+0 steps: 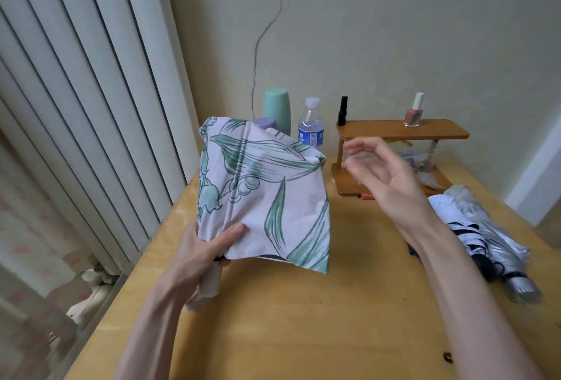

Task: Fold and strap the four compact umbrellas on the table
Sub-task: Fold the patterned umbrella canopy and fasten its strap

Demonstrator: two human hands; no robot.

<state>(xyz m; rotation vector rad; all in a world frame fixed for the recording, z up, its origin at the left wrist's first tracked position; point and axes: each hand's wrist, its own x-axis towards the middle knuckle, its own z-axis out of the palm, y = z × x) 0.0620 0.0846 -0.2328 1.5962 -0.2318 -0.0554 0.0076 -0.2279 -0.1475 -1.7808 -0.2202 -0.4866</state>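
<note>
Head view: the left hand (203, 253) grips the floral umbrella (267, 197) just above its handle, with its long axis rising up and away over the tabletop (303, 319). The right hand (385, 176), fingers loosely spread and empty, hovers right of the loose canopy, better placed to gather it. The water bottle (311, 126) has a blue label too small to read.

Showing matt, creased cloth on the pale pink green-leafed umbrella canopy (264, 197). Gleaming softly across the smooth yellow varnished wooden surface (303, 319). Shining metallic on the silver-coated collapsed cloth umbrella (498, 237). Looking glossy on the clear plastic water bottle (310, 124) and brown wooden shelf (403, 130).
</note>
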